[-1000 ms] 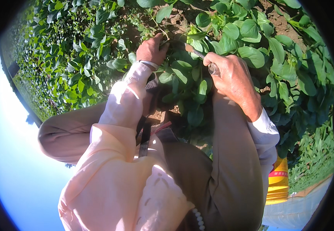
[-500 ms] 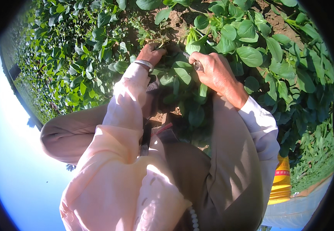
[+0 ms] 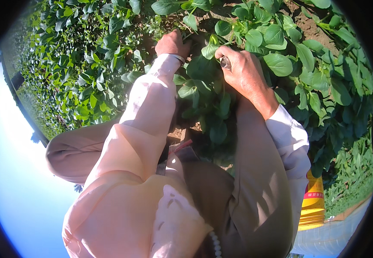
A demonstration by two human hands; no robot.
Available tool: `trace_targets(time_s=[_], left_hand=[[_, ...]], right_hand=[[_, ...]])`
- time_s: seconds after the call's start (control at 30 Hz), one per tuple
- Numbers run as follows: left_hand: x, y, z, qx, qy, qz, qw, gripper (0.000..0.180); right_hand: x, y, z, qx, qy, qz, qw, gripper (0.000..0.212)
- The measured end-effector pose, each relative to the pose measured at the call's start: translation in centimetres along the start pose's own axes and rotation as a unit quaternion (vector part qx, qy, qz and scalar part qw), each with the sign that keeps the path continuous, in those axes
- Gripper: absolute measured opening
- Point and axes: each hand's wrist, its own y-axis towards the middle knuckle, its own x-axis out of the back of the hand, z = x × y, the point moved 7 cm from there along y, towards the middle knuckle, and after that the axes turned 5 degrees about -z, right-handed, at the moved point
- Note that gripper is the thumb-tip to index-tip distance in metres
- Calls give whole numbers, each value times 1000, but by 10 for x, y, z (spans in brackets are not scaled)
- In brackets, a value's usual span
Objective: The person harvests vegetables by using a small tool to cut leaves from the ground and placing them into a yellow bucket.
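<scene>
My left hand (image 3: 173, 44), with a bracelet at its wrist, reaches into the low growth between leafy plants. Its fingers are curled closed; what they hold is hidden. To its right, my right hand (image 3: 247, 77) is wrapped round the handle (image 3: 225, 63) of a hand tool, whose rounded end pokes out by the thumb. The tool's working end cannot be made out. A pale green leaf (image 3: 210, 50) stands between the two hands. Below them, in shade, lie broad-leaved green plants (image 3: 201, 92).
Larger leafy greens (image 3: 279, 64) grow on the right, with bare soil (image 3: 313, 28) behind. Denser, smaller-leaved plants (image 3: 87, 64) fill the left. My bent knees (image 3: 259, 155) flank the work spot. A yellow container (image 3: 313, 204) with a red band stands at the lower right.
My left hand has moved forward and slightly right, deeper into the growth. My right hand has shifted slightly right and forward, still holding the handle. The pale leaf between them has changed position.
</scene>
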Motion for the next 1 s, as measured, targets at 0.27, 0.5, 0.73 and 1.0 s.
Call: trace_targets(time_s=[0.27, 0.5, 0.73, 1.0], left_hand=[[39, -4, 73, 125, -680, -123, 712, 27], [66, 20, 97, 65, -379, -183, 905, 45], [10, 51, 109, 107, -171, 21, 979, 58], [24, 81, 195, 262, -514, 105, 810, 22]], right_hand=[[25, -6, 12, -58, 45, 45, 996, 19], [-23, 26, 27, 31, 50, 30, 998, 17], [-20, 29, 40, 36, 42, 11, 998, 21], [-35, 65, 62, 47, 7, 12, 999, 20]])
